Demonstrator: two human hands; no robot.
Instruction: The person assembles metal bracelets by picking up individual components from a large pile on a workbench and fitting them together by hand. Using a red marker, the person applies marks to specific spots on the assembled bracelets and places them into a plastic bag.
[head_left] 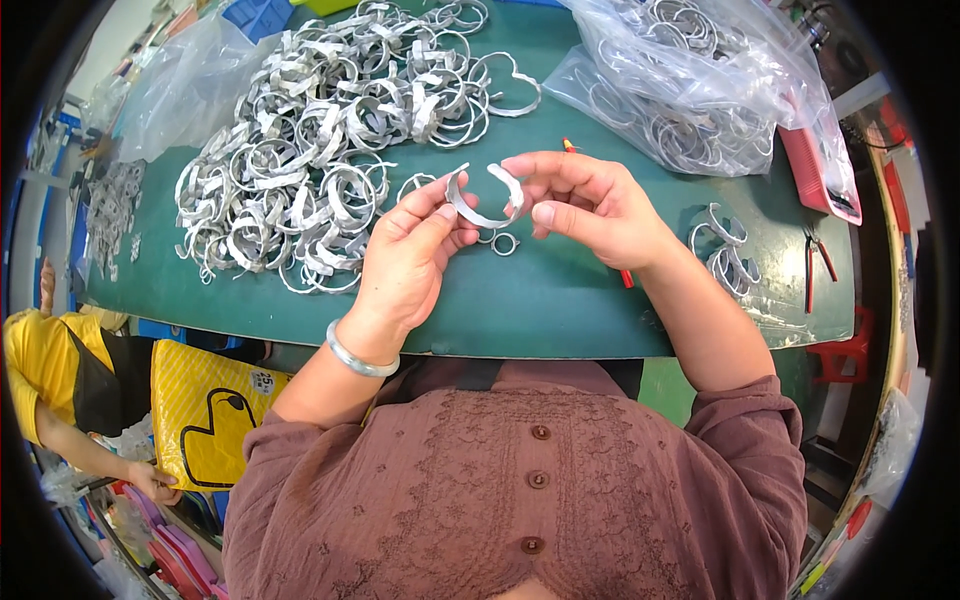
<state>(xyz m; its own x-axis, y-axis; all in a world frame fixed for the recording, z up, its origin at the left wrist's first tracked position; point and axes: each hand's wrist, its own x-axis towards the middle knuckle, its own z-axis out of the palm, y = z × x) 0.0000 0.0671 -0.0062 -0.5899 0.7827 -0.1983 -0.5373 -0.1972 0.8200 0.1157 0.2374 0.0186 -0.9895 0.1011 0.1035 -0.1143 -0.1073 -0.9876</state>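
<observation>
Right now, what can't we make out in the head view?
Head view, all four:
Red handle: the rest is hidden by the right hand.
Lower part of the ring pile: covered by the rings on top.
Clear bag: creased plastic blurs the rings inside.
Blue bin: cut off by the top edge.

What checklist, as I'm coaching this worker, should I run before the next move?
1. Left hand gripping the open silver-grey band: ok, pinched by thumb and fingers.
2. Right hand gripping it too: cannot tell, contact partly hidden.
3. Table beneath right wrist clear: not ok, red-ended item shows there.
4. Red-handled tool away from both hands: ok, lying farther right.
5. Pile of bands nearby: ok, just beyond left hand.
</observation>
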